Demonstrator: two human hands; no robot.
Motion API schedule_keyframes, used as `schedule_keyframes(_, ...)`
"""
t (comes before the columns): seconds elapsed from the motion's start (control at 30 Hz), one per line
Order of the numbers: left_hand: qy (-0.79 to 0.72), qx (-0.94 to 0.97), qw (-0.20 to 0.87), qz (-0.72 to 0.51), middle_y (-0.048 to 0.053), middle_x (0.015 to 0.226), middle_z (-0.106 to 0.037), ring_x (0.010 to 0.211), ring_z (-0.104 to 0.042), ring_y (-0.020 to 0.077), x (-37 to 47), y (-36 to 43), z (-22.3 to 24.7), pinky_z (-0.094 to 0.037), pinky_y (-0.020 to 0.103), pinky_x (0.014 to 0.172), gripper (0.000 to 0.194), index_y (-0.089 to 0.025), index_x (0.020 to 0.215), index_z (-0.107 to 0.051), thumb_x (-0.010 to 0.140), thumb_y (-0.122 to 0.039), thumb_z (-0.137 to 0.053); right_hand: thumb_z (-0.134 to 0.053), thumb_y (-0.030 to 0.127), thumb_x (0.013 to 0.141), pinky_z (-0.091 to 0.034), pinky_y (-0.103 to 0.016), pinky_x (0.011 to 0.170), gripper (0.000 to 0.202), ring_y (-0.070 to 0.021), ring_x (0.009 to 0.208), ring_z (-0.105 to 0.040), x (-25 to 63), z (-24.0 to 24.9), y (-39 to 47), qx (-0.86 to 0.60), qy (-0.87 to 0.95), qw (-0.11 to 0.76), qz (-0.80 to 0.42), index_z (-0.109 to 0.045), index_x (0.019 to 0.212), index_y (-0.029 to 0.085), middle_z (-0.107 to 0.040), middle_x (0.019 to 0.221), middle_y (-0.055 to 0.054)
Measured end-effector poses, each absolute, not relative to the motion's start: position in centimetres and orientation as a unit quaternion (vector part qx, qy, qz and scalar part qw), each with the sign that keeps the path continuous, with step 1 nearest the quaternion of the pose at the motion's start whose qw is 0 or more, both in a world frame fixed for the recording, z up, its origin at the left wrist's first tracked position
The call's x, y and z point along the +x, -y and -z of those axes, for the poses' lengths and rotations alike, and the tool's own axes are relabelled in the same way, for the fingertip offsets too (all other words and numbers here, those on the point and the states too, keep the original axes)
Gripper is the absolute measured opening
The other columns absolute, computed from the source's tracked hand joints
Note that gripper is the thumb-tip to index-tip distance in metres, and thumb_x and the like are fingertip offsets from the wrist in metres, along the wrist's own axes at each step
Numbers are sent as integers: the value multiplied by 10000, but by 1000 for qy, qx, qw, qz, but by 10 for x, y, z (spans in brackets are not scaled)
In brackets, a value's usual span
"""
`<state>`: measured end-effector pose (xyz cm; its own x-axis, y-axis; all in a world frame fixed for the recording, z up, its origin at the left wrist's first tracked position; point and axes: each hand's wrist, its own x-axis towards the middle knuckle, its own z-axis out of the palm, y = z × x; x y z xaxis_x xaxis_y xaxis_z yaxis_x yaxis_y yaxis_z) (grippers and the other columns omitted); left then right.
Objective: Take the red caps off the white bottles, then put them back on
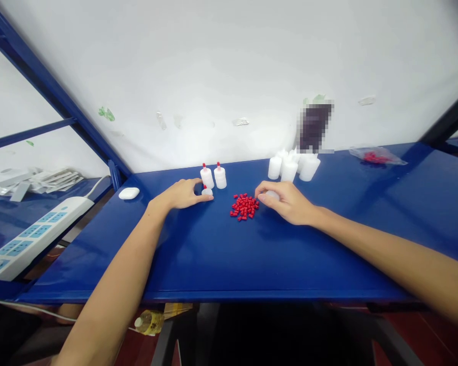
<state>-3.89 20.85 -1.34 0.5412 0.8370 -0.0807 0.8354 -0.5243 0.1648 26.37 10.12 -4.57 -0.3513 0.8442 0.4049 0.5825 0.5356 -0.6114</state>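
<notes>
Two white bottles with red tips, one (206,178) beside the other (220,177), stand upright near the wall. Just in front of them, my left hand (185,193) has its thumb and fingers around a third red-tipped white bottle (206,191). A loose pile of small red caps (245,207) lies mid-table. To the right of the pile, my right hand (286,201) is closed on a white bottle (273,194), mostly hidden by the fingers. Behind that hand stands a group of several white bottles (289,169) with no red tips showing.
A dark, pixelated object (315,127) leans on the wall behind the bottle group. A clear bag with red pieces (377,156) lies at the back right. At left are a white rounded object (129,193) and a white power strip (41,236) beyond the blue table's edge.
</notes>
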Motion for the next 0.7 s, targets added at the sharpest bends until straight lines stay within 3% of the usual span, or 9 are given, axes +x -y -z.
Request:
schedule_keyframes(0.17,-451,886,112,-14,56,902,-710,709,-620,219,-35,-209,14,-355,286,611,656,-211,1204,-641,813,-730,-553,-450,476,948,-379,-300,648,363,-164,633,-548,263,44,-101,-453,806,338,-176,-641,906,170,-654,743,-30)
schedule_keyframes(0.37,-480,871,104,-19,60,897,-700,703,-601,214,-34,-209,15,-345,283,599,702,-208,1153,-621,753,-784,-580,-465,461,944,-385,-301,653,342,-161,636,-543,263,43,-101,-456,806,334,-173,-648,893,176,-655,742,-25)
schedule_keyframes(0.53,-513,850,120,30,33,707,-643,606,-545,185,-37,-209,12,-327,286,550,622,-201,803,-587,698,-814,-606,-486,438,950,-404,-286,619,320,-145,601,-533,266,44,-103,-435,763,408,-251,-630,847,172,-577,657,3)
schedule_keyframes(0.7,-458,872,175,16,-9,592,-538,522,-439,122,-37,-198,-2,-294,260,514,554,-189,681,-539,822,-724,-555,-490,425,955,-415,-276,579,314,-136,557,-508,267,47,-106,-421,702,461,-342,-624,828,171,-517,593,22)
